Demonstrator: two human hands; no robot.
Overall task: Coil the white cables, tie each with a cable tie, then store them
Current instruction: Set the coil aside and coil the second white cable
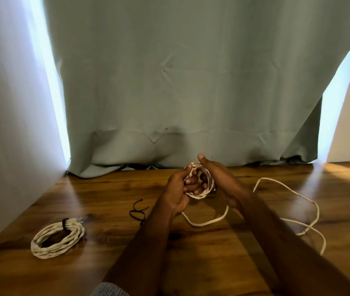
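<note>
The second white cable is mid-coil. The left hand (178, 189) holds a small coil (201, 180) of turns above the wooden table (105, 263), fingers curled through the ring and thumb pressing its top. The right hand (219, 178) sits against the coil's right side with the thumb raised; its fingers appear to curl round the turns, feeding cable, though the exact grip is partly hidden. They work near the table's far edge, just in front of the grey-green curtain (191, 82).

The uncoiled length (287, 189) of this cable droops from the coil, loops on the table below the hands, then sprawls in wide loops toward the right edge. A good part is unwound, so I judge this step roughly halfway.

The finished coil (57, 237) lies near the left edge, bound with a dark cable tie (64, 223). A loose black cable tie (137, 211) lies between that coil and the hands, just beside the left forearm.

Next, the right hand likely needs to draw in slack and lay further turns, keeping each loop matched so the ring stays tidy; then the free tie is within easy left-hand reach.

Room is open across the table's near half and centre. The slack runs close to the right edge, so pulling too sharply could drag a loop over it or snag it on itself. The curtain hem bunches on the far edge, leaving little room behind the hands.
</note>
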